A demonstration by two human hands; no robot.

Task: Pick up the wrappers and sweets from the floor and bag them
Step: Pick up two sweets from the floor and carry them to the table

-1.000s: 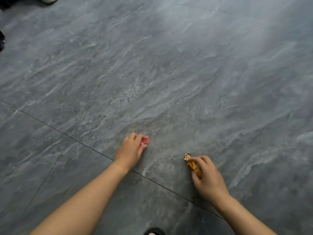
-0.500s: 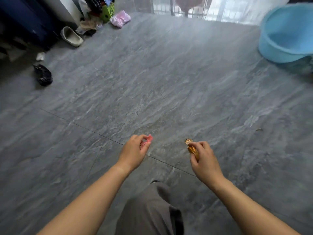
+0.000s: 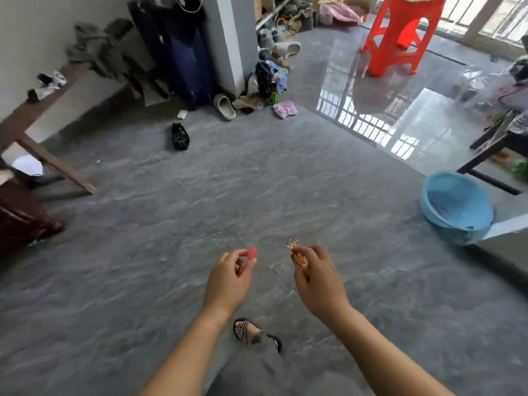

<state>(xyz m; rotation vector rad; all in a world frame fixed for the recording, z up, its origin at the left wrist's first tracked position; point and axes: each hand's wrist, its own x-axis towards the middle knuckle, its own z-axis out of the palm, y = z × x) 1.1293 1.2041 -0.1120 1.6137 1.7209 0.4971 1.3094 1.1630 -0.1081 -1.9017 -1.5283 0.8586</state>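
My left hand is held up above the grey floor, pinching a small pink sweet between thumb and fingertips. To its right, my right hand grips a gold-wrapped sweet, whose twisted end sticks up past the fingers. Both hands hover at about the same height, a short gap apart. A small black plastic bag lies on the floor far ahead to the left.
A light blue basin sits on the floor at the right, beside a dark table frame. A red plastic stool stands at the back. Shoes, clothes and a dark suitcase crowd the back wall. My sandalled foot is below the hands.
Both hands rose from the floor holding their sweets. The view lifted from the floor tiles to the whole room as I stood up.
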